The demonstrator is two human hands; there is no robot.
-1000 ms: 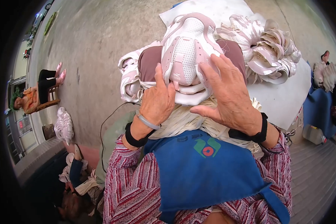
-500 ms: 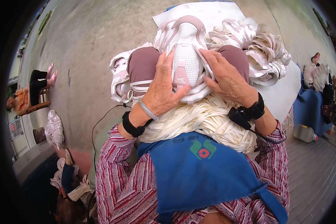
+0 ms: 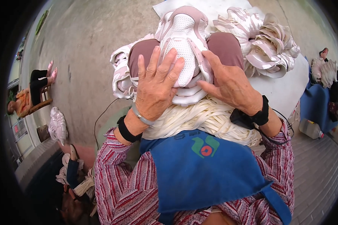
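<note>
At far left, a stack of pale uppers (image 3: 58,125) lies on the floor (image 3: 82,56), well apart from the hands. Nearer in, a second pile (image 3: 121,75) sits just beside the left knee (image 3: 142,56); whether its pieces are finished cannot be told. The left hand (image 3: 154,84) lies over the left side of the middle upper (image 3: 186,56), its fingers spread and clamped on nothing. That upper rests between the knees, toe away from the body. Its mesh, tongue and pink overlays look joined, so the body seems made up. No lace shows in its right eyelets; the left row is partly covered. Below it, loose cream laces (image 3: 199,118) lie bundled in the lap. At the right edge, the right hand (image 3: 233,86) has thumb and forefinger apart; its other fingers are mostly hidden, so I cannot tell whether it grips. Farther right, a big pile (image 3: 270,48) lies on a white sheet (image 3: 285,92); how many there are done or left does not show.
</note>
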